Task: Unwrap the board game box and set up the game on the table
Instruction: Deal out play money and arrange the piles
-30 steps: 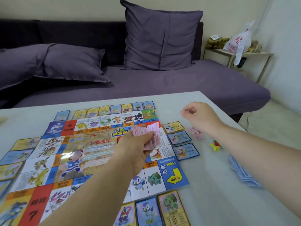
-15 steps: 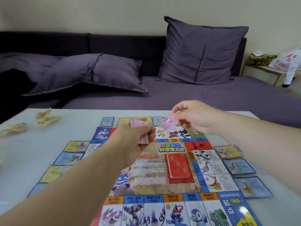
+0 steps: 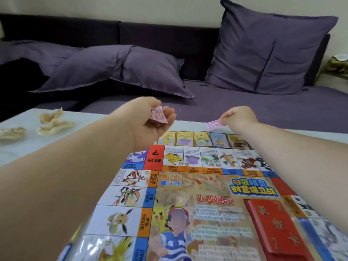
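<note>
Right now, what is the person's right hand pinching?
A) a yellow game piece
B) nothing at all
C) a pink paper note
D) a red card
C: the right hand pinches a pink note between its fingertips, while the left hand grips a pink stack of similar notes.

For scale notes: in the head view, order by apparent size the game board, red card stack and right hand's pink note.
1. game board
2. red card stack
3. pink note, though farthest from the camera, so understated.
</note>
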